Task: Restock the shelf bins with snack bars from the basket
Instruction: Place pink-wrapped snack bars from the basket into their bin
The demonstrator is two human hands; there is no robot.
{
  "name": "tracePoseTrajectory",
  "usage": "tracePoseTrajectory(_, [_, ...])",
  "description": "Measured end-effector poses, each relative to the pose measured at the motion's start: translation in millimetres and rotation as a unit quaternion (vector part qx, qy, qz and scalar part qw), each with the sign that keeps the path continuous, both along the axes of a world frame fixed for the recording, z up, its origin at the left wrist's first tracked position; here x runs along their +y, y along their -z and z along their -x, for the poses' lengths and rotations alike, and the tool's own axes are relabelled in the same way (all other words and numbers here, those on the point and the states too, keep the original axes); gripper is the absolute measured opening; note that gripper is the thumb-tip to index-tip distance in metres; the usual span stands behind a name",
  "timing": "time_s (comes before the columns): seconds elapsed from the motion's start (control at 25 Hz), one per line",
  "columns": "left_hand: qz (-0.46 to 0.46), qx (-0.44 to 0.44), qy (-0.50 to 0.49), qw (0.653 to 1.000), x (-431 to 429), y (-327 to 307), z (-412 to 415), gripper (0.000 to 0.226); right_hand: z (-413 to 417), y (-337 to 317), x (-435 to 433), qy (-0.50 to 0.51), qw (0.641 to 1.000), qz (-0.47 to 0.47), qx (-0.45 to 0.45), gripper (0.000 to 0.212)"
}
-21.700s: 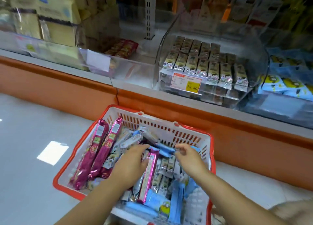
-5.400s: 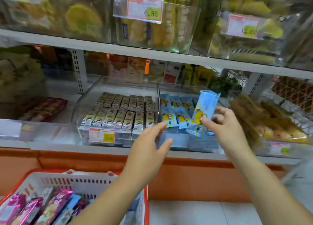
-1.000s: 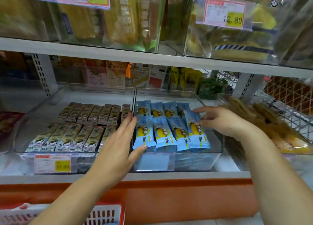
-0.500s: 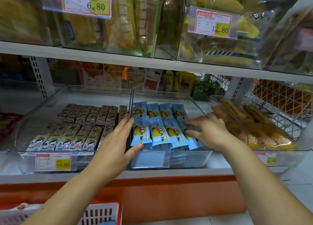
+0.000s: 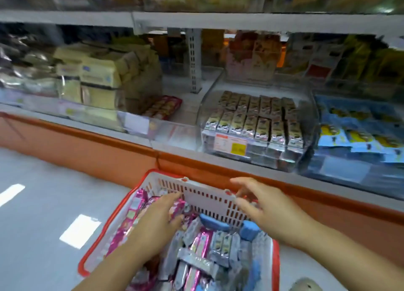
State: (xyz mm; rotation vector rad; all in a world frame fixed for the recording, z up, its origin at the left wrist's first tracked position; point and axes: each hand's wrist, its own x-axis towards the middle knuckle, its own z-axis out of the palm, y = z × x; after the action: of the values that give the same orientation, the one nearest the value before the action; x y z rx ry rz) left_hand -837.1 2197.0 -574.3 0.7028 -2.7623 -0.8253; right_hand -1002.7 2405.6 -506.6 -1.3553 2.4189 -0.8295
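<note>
The snack bars lie heaped in the basket (image 5: 99, 236), a white slatted one with a red rim that stands on the floor (image 5: 39, 207) just in front of the shelf unit. Pink bars (image 5: 132, 214) run along its nine o'clock side. Silvery bars (image 5: 220, 244) fill the middle, and a couple of blue bars (image 5: 213, 222) lie against the far wall, between twelve and one o'clock.

The left hand (image 5: 157, 224) is down in the basket over the pink bars. Its fingers are stretched out and only slightly bent, with the tips on or just above the wrappers. I can't make out that it has hold of any. The right hand (image 5: 264, 209) hovers at the basket's one o'clock corner, fingers spread wide and empty, thumb close to the far rim. Whether it touches the plastic I can't tell.

Out from the basket at one o'clock, on the lowest shelf, a clear bin (image 5: 309, 126) holds neat rows of beige-and-brown bars (image 5: 254, 121), with a price tag (image 5: 230, 142) on its front. Right beside it at two o'clock, a second bin (image 5: 345, 170) carries blue-wrapped bars (image 5: 358, 135) with yellow prints. At eleven o'clock lie a few red packets (image 5: 162, 107), and further round at ten o'clock stand stacked cream packs (image 5: 96, 78). An orange plinth (image 5: 83, 146) runs beneath the shelf. Everything looks slightly blurred.
</note>
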Motion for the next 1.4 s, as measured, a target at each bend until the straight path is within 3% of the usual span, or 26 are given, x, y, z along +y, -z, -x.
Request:
tracePoseTrajectory(0.08, [-0.031,-0.029,-0.031,0.999,-14,22,-28,0.066,-23,48,-45,-0.062,0.988,-0.139,-0.021,0.047])
tracePoseTrajectory(0.2, [-0.036,-0.057,-0.056,0.996,-29,46,-57,0.072,-34,103,-92,-0.040,0.966,-0.228,-0.115,0.048])
tracePoseTrajectory(0.32, [-0.032,-0.079,-0.067,0.994,-42,63,-75,0.065,-46,146,-122,0.072,0.929,-0.204,-0.302,0.038])
tracePoseTrajectory(0.44, [-0.031,-0.095,-0.083,0.991,-53,75,-83,0.063,-68,176,-143,0.160,0.858,-0.142,-0.466,0.030])
tracePoseTrajectory(0.6, [-0.030,-0.106,-0.107,0.988,-63,87,-89,0.064,-89,201,-178,0.230,0.781,-0.053,-0.578,0.023])
tracePoseTrajectory(0.92, [-0.059,-0.125,-0.116,0.984,-65,89,-90,0.067,-107,212,-208,0.253,0.780,-0.071,-0.569,0.014])
tracePoseTrajectory(1.08, [-0.094,-0.130,-0.118,0.980,-59,83,-87,0.066,-113,203,-206,0.215,0.793,-0.080,-0.565,0.015])
tracePoseTrajectory(1.16, [-0.115,-0.134,-0.120,0.977,-58,76,-88,0.065,-118,200,-204,0.226,0.797,-0.060,-0.557,0.013])
tracePoseTrajectory(1.24, [-0.134,-0.145,-0.120,0.973,-57,69,-87,0.061,-114,194,-196,0.244,0.778,-0.039,-0.578,0.010])
tracePoseTrajectory(1.4, [-0.197,-0.147,-0.115,0.962,-53,46,-83,0.060,-99,164,-166,0.233,0.759,0.044,-0.607,0.030])
